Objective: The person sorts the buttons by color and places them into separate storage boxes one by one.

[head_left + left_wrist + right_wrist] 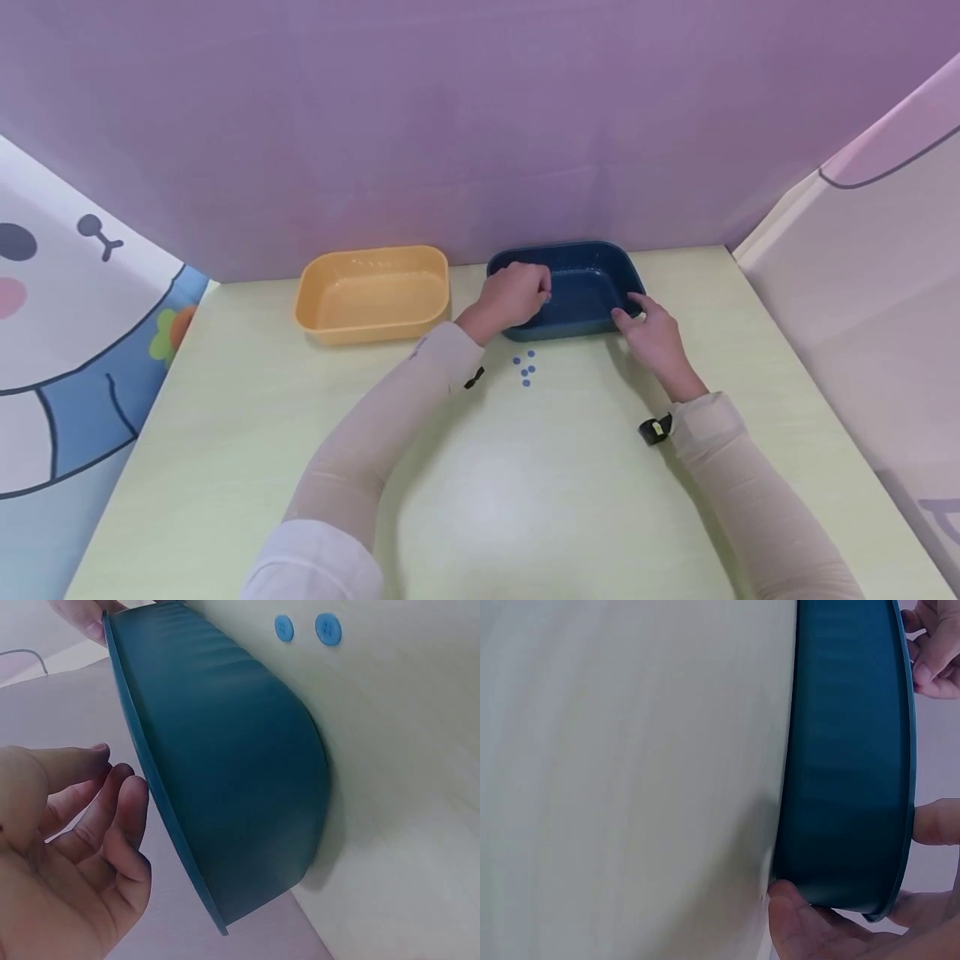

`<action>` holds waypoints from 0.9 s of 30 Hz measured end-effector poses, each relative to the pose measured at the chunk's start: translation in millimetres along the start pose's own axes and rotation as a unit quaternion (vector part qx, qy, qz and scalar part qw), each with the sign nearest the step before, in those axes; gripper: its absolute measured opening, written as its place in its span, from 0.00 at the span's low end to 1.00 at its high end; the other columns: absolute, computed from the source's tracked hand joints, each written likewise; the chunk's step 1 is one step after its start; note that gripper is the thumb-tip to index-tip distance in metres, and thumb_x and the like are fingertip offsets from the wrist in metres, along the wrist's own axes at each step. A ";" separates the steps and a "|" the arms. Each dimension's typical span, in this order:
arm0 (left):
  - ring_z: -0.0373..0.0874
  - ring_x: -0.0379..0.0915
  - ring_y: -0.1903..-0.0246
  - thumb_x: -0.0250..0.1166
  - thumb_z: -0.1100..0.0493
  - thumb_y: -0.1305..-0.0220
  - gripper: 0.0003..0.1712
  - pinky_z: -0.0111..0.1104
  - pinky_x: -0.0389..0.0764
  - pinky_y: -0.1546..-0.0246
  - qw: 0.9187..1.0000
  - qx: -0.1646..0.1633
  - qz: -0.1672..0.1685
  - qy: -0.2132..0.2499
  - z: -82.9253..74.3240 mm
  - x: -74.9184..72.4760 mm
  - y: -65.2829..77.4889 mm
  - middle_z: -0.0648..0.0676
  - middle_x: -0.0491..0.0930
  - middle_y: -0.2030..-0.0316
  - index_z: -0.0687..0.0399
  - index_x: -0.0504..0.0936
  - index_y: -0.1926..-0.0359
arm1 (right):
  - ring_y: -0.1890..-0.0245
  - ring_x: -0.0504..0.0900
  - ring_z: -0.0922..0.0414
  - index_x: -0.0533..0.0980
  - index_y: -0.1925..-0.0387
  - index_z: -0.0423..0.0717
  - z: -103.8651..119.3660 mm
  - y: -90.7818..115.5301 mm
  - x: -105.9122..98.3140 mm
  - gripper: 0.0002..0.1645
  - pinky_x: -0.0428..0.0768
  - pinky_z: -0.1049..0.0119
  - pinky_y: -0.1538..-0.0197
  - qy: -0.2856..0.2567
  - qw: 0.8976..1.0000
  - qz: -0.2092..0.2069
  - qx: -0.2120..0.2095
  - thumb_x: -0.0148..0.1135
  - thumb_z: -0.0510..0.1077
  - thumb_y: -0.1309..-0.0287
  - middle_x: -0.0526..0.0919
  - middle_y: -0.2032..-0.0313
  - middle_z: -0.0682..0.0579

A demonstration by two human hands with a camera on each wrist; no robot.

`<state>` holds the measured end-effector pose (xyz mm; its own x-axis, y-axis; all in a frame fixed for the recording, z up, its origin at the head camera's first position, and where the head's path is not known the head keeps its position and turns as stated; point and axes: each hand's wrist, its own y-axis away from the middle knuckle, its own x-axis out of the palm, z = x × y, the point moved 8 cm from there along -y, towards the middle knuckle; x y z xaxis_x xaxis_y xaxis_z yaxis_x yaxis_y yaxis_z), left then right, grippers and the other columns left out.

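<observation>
My left hand (512,296) is over the left part of a dark blue tray (581,287), its thumb and fingertips brought together. A small blue spot, like a button (547,300), shows at those fingertips in the head view; the left wrist view does not show it between the fingers (131,799). My right hand (656,337) grips the tray's front right corner. In the right wrist view its thumb and fingers (791,915) lie around the tray's wall and rim. Several small blue buttons (527,372) lie on the table just in front of the tray.
To the left of the blue tray stands a yellow tray (375,292). Both trays are at the back of the pale table (487,483), close to a purple backdrop (450,125). Printed panels (67,333) rise at the sides. Both wrists carry black straps (656,429).
</observation>
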<state>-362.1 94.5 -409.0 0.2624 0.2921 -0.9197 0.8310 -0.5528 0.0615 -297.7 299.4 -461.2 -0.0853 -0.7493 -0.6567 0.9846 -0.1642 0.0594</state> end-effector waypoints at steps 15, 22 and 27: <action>0.39 0.74 0.67 0.62 0.51 0.26 0.06 0.31 0.77 0.65 1.000 0.019 -0.018 -0.003 -8.4 6.1 24.8 0.42 0.80 0.66 0.45 0.83 0.57 | 0.28 0.58 0.35 0.55 0.23 0.38 -1.0 -1.1 1.8 0.41 0.58 0.37 0.29 -0.007 1.000 0.008 0.011 0.53 0.54 0.27 0.55 0.26 0.30; 0.39 0.74 0.68 0.63 0.53 0.27 0.06 0.29 0.77 0.69 0.999 0.030 -0.014 -0.012 -6.2 7.2 49.2 0.44 0.80 0.67 0.47 0.84 0.57 | 0.30 0.61 0.35 0.55 0.23 0.37 0.8 -1.9 3.7 0.41 0.59 0.38 0.29 -0.001 1.000 0.008 0.012 0.53 0.54 0.27 0.57 0.27 0.30; 0.39 0.74 0.70 0.63 0.55 0.27 0.06 0.29 0.76 0.71 0.999 0.032 0.005 -0.031 3.9 14.8 64.5 0.45 0.81 0.67 0.48 0.85 0.59 | 0.33 0.65 0.35 0.54 0.23 0.37 3.1 -3.6 4.9 0.41 0.59 0.38 0.30 -0.003 1.000 0.010 0.006 0.52 0.54 0.27 0.60 0.29 0.28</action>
<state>-306.5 60.1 -420.1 0.2373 0.2392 -0.9415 0.7952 -0.6045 0.0469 -302.2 294.3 -462.3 -0.0663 -0.7565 -0.6506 0.9841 -0.1571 0.0823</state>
